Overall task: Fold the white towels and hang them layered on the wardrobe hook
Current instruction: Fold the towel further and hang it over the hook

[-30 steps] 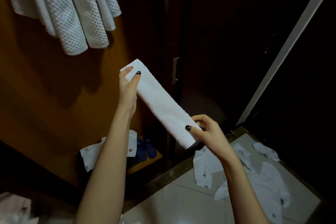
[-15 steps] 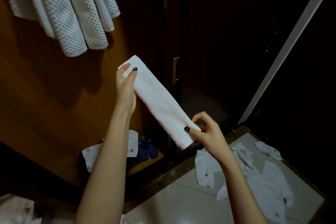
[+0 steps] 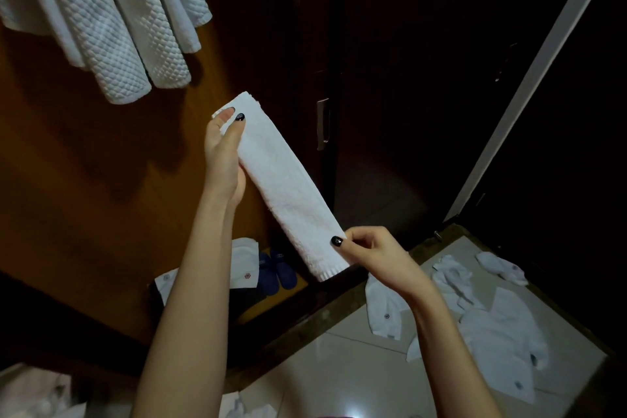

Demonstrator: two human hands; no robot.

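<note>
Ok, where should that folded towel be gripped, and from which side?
Probably its short ends: upper end from the left, where the left hand holds it, lower end from the right, where the right hand pinches it. The folded towel is a long, narrow, slanted strip.

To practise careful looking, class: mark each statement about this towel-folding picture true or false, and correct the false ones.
1. The left hand and right hand hold the folded towel at opposite ends. True.
2. The folded towel lies on the floor tiles. False: it is held slanting in the air.
3. Textured white hanging towels show at the upper left. True.
4. The slippers low down are red. False: the slippers are dark blue.
5. White clothes lie scattered on the tiled floor at the right. True.
</note>
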